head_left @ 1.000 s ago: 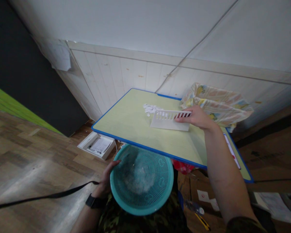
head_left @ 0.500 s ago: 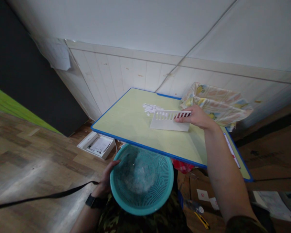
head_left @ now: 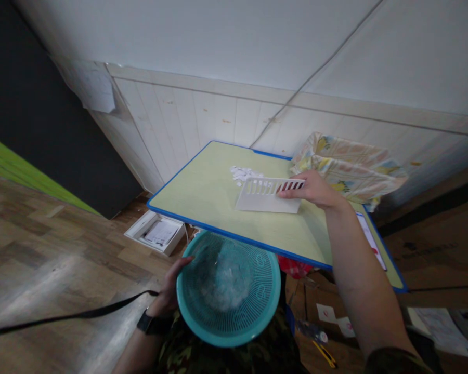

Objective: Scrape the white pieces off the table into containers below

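Note:
My right hand (head_left: 310, 188) grips the slotted upper edge of a white plastic panel (head_left: 268, 202), holding it tilted over the table (head_left: 195, 192). Just behind the panel lies a small heap of white paper scraps (head_left: 244, 174), partly hidden by it. At the left rim of a round turquoise plastic basket (head_left: 182, 306), my left hand (head_left: 174, 280) is closed, thumb over the edge. The basket sits under the table's front edge, above my lap, with a whitish, unclear mass (head_left: 224, 283) inside.
A cloth-lined basket with a fruit print (head_left: 354, 166) stands at the table's back right. An open white box (head_left: 156, 232) lies on the floor at left. A yellow cutter (head_left: 325, 355) and a bottle (head_left: 314, 331) lie at lower right. Wall panelling (head_left: 203, 114) rises behind.
My right hand has drawn the white panel slightly to the left and toward me. My left hand and the turquoise basket have hardly moved.

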A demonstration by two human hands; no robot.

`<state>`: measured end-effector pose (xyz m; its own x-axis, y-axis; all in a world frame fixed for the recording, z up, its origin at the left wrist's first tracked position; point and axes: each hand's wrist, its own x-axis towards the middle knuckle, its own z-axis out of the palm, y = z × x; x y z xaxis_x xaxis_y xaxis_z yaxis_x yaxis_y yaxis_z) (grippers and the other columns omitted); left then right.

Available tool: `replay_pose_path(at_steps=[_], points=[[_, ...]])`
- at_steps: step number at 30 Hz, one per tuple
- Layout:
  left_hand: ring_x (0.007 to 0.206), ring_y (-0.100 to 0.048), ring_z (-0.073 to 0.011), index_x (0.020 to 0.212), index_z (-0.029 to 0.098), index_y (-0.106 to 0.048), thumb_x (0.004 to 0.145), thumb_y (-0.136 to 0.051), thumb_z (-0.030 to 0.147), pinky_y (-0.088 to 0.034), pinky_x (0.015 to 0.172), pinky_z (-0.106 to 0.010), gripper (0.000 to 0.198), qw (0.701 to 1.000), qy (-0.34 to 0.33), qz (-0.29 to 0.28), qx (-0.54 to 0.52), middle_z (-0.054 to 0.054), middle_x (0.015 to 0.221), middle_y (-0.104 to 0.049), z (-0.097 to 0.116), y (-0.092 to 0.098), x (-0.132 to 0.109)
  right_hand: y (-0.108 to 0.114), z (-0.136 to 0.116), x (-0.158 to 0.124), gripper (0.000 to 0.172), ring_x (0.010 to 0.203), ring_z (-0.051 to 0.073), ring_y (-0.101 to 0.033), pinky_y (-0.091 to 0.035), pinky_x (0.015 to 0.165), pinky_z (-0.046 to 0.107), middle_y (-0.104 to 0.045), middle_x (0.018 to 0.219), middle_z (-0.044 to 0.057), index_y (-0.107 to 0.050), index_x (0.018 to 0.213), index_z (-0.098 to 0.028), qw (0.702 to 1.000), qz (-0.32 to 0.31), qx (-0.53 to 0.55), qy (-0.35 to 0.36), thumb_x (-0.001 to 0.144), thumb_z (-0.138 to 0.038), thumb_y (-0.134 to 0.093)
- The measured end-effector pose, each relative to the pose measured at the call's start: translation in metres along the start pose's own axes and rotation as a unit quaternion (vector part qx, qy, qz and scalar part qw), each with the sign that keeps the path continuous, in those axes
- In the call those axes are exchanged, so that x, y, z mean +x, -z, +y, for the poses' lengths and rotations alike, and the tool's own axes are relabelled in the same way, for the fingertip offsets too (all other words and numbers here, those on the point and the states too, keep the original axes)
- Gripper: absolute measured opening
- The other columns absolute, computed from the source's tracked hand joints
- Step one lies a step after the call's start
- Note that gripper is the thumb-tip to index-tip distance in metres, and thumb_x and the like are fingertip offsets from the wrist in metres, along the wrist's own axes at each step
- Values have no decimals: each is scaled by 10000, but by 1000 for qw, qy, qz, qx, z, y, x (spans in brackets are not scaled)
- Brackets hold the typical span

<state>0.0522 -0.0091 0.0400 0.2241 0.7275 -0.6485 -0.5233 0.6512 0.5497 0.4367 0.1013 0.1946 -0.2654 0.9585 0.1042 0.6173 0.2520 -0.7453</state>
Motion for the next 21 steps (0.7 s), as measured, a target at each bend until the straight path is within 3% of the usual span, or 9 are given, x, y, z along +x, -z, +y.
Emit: replay_pose_path(at_steps=[10, 16, 21], points=[[553, -707, -244, 766, 87, -740, 835, -638, 241, -572, 579, -338, 197, 1000, 4, -9, 14, -132, 720, -782, 1, -3, -5, -5, -13, -1, 398, 671, 170, -629, -469, 598, 251, -732, 752, 26, -778, 825, -178, 995, -100, 5, 16, 675, -545, -763], [562, -717, -274, 898, 84, -749, 823, -639, 233, -575, 573, -371, 200, 1000, 14, 7, 9, -126, 703, -781, 3, -6, -7, -2, -10, -1, 416, 645, 162, -622, -457, 562, 244, -729, 738, 29, -778, 835, -168, 999, -52, 4, 4, 654, -543, -779], [616, -728, -296, 894, 66, -750, 843, -624, 278, -576, 621, -389, 252, 999, 27, -23, 8, -154, 723, -779, 2, -4, -7, -2, -13, -1, 375, 694, 172, -645, -482, 589, 246, -743, 771, 26, -785, 831, -203, 994, -107, -19, 9, 691, -549, -749]])
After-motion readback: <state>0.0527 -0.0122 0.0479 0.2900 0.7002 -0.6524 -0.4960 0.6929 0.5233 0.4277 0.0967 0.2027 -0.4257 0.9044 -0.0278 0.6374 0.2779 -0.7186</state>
